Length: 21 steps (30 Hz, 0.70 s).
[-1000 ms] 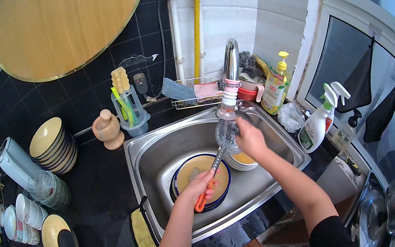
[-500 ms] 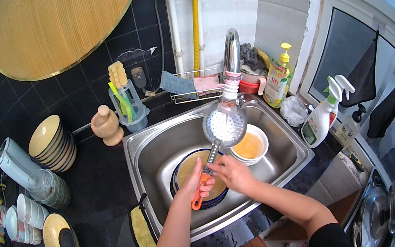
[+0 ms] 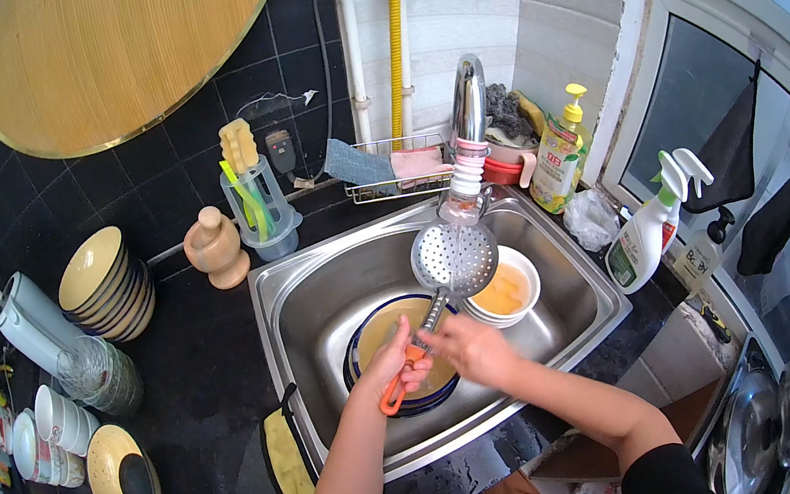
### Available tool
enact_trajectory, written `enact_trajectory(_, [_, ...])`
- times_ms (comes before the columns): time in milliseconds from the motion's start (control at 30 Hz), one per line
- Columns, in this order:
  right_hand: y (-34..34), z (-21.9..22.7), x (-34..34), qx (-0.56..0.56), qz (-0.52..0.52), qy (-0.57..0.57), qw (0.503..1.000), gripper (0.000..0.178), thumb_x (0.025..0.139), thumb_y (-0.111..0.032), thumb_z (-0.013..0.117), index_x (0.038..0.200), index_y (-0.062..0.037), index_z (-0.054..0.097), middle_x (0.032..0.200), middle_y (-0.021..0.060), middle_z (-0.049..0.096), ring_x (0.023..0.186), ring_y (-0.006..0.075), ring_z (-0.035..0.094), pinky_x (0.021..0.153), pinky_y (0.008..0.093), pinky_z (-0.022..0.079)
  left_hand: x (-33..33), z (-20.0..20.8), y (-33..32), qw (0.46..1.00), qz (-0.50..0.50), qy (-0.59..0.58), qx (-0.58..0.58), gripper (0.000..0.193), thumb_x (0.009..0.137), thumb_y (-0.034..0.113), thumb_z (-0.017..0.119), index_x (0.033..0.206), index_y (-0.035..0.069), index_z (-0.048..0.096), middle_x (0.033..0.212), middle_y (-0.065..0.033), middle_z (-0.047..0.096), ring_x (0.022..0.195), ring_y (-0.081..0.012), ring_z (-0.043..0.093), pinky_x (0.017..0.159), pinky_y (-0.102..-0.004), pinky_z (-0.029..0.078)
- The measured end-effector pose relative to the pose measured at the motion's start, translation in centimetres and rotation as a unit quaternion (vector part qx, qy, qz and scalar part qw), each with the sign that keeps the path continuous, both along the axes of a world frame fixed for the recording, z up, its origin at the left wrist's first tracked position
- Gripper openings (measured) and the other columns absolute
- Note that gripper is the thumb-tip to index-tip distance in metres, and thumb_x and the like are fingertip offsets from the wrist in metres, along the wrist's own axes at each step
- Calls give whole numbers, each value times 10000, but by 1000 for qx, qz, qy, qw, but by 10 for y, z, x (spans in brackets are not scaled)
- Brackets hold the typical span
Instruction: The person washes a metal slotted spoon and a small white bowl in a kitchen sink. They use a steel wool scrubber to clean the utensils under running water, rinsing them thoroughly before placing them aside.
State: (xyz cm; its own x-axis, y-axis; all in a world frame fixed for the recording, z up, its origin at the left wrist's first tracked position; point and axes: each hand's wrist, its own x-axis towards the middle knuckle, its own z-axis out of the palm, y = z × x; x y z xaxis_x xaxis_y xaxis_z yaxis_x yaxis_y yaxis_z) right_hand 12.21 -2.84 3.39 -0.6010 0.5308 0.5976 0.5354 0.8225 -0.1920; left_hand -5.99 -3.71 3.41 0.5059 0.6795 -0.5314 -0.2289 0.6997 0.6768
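Note:
A perforated metal skimmer (image 3: 454, 257) is held over the sink, its round head beneath the tap's white flexible nozzle (image 3: 470, 168). My left hand (image 3: 399, 360) is closed around its orange handle. At the metal shaft, just above that grip, my right hand (image 3: 474, 345) has its fingers curled against the skimmer; motion blurs them slightly. Below my hands sits a large blue-rimmed bowl (image 3: 360, 341) with cloudy liquid, partly hidden by my left hand. To its right, stacked white bowls (image 3: 532, 273) stand in the sink, the top one with orange-tinted liquid.
The steel sink (image 3: 298, 311) is set in a black counter (image 3: 193, 356). Stacked bowls (image 3: 93, 269), a wooden mortar (image 3: 216, 252) and a yellow-grey cloth (image 3: 284, 465) lie leftward. A soap bottle (image 3: 557, 163) and a spray bottle (image 3: 640, 248) stand at the right.
The skimmer's head has shifted slightly right and its perforated face shows more plainly. My right hand's fingers have curled in closer at the shaft. My left hand keeps its grip on the handle.

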Motion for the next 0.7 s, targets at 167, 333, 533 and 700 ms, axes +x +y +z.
enact_trajectory(167, [8,3,9,-16,-70,-43,997,419,719,-74,621,1137,-110,625,777,65,510,715,243,545,571,351,459,5,9,-4,1000,15,-20,19,679,813,775,223,612,139,354,479,67,324,337,-26,265,311,-180,210])
enact_trajectory(333, [-6,7,7,30,-24,-96,995,454,708,-62,595,1162,-54,580,799,68,500,733,239,528,592,350,457,-9,-11,4,996,-71,-47,27,703,848,734,208,696,95,459,465,64,306,310,-34,264,289,-188,205])
enact_trajectory(533, [-11,6,10,34,-7,-101,994,549,675,-26,574,1222,-59,556,830,60,505,720,229,506,598,347,446,-4,-4,1,997,-69,-34,27,694,822,766,204,523,148,300,405,61,272,296,-46,270,278,-190,201])
enact_trajectory(700, [-3,10,10,43,-34,-110,992,561,662,-32,584,1222,-53,558,853,41,507,723,217,498,616,336,444,-3,2,-2,997,-68,0,31,698,824,768,191,513,151,288,402,55,274,293,-54,265,285,-201,198])
